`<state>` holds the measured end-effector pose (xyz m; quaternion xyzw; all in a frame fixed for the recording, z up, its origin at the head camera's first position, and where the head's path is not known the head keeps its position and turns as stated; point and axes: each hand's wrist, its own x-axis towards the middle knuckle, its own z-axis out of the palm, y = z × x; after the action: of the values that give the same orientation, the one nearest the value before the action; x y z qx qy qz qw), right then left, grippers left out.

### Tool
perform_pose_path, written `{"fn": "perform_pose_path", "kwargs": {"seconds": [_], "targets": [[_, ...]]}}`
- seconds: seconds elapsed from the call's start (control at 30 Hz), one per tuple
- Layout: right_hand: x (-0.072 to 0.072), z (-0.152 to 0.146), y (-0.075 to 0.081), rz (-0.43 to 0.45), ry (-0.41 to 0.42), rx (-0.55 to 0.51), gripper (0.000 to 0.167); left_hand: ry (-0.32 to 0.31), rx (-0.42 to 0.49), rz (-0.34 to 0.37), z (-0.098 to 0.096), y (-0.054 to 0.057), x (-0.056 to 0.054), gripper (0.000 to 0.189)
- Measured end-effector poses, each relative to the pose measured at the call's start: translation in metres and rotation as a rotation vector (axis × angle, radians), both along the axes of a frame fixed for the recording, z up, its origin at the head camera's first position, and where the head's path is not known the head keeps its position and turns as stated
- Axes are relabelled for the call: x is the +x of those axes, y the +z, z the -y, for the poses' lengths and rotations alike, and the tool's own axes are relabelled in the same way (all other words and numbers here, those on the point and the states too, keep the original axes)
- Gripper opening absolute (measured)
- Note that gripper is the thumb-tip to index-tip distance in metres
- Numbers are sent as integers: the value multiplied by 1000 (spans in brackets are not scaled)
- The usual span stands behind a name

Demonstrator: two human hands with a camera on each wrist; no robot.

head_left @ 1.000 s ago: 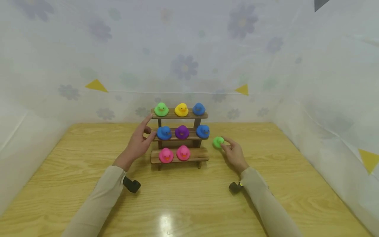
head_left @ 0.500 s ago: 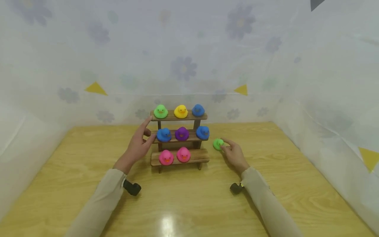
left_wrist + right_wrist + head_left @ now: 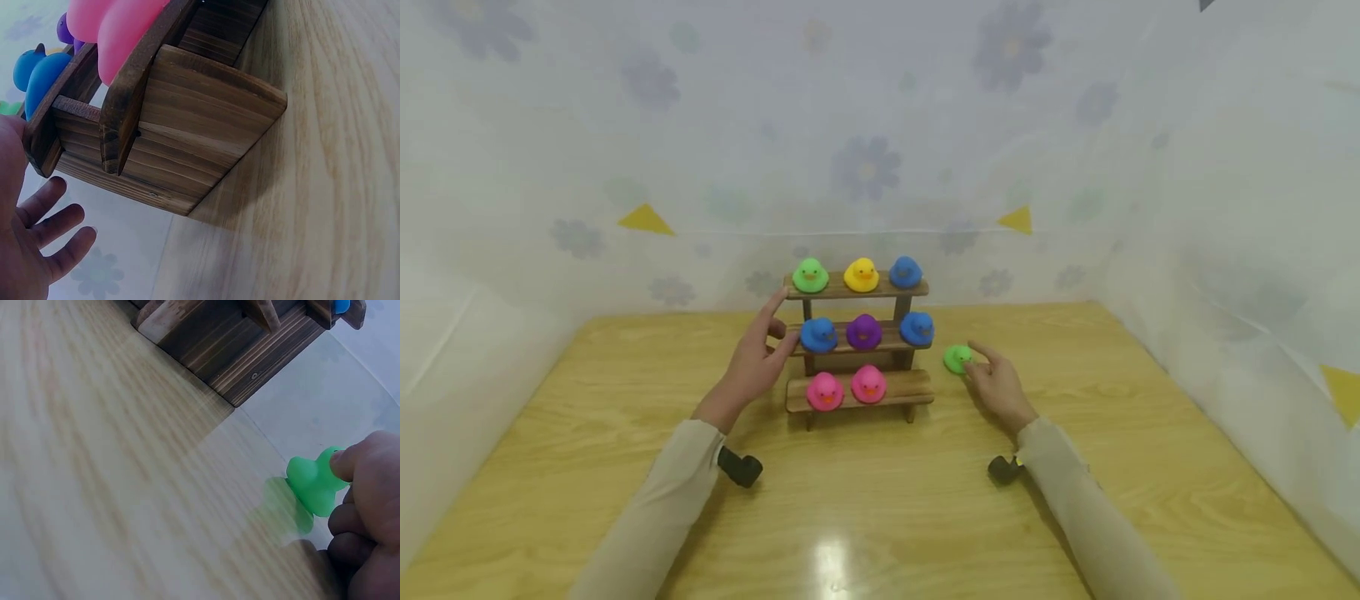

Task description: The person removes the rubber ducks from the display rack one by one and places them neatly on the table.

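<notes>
In the head view, a three-tier wooden display rack [image 3: 895, 387] stands on the table. My left hand [image 3: 752, 358] touches its left end, the index fingertip at the top shelf and the thumb at the middle one. Its other fingers [image 3: 55, 224] hang loose behind the rack in the left wrist view. Right of the rack, a green rubber duck [image 3: 957, 359] sits on the table. My right hand [image 3: 1002, 392] is beside it, thumb at its head and index finger parted from it. In the right wrist view, the thumb [image 3: 356, 459] overlaps the duck's head; the index finger is hidden.
On the top shelf sit green [image 3: 810, 276], yellow [image 3: 861, 275] and blue [image 3: 906, 272] ducks. Blue [image 3: 818, 335], purple [image 3: 864, 332] and blue [image 3: 917, 328] ducks fill the middle. Two pink ducks [image 3: 868, 384] sit on the bottom shelf. A flowered sheet [image 3: 722, 167] hangs behind.
My right hand has shifted slightly rightward, its index finger coming off the green duck, which stays put. My left hand stays at the rack. The head view has shifted a little.
</notes>
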<state>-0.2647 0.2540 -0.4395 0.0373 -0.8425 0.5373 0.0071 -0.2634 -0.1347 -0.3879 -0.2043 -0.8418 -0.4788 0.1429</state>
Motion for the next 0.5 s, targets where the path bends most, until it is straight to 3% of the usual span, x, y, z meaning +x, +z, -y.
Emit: {"fn": "perform_pose_path", "kwargs": {"seconds": [0.3, 0.5], "targets": [[-2, 0, -2, -82, -7, 35, 49, 7, 3, -5, 0, 2, -2, 65], [3, 1, -2, -104, -28, -6, 50, 6, 7, -11, 0, 0, -2, 63]]}}
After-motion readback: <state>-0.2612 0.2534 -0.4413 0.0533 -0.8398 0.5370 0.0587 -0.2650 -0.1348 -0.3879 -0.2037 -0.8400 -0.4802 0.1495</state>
